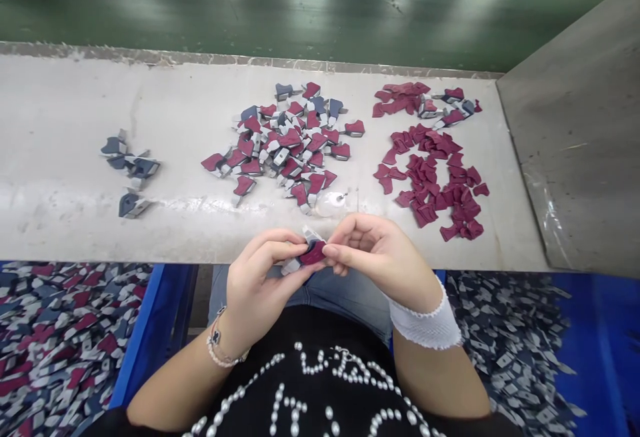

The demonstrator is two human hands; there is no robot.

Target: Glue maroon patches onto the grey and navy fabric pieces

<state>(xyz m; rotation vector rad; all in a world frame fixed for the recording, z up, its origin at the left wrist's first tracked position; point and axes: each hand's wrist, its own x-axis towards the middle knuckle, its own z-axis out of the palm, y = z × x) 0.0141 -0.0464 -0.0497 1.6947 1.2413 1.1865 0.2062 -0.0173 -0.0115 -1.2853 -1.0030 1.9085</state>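
Just beyond the table's front edge, my left hand (pixel 265 277) pinches a small grey and dark blue part (pixel 311 236) with a maroon piece (pixel 313 252) on its face. The thumb and index finger of my right hand (pixel 373 250) close on the right end of that maroon piece. Farther back on the pale table (pixel 60 124) lies a heap of grey parts with maroon faces (pixel 290 138), some showing dark blue. To its right, loose flat maroon pieces (pixel 425 177) are spread out.
Several dark blue and grey parts (pixel 134 167) lie at the left. Blue bins of parts stand below the table at left (pixel 145 337) and right (pixel 603 350). A metal panel (pixel 580 130) bounds the right end; a green wall (pixel 250 14) runs behind.
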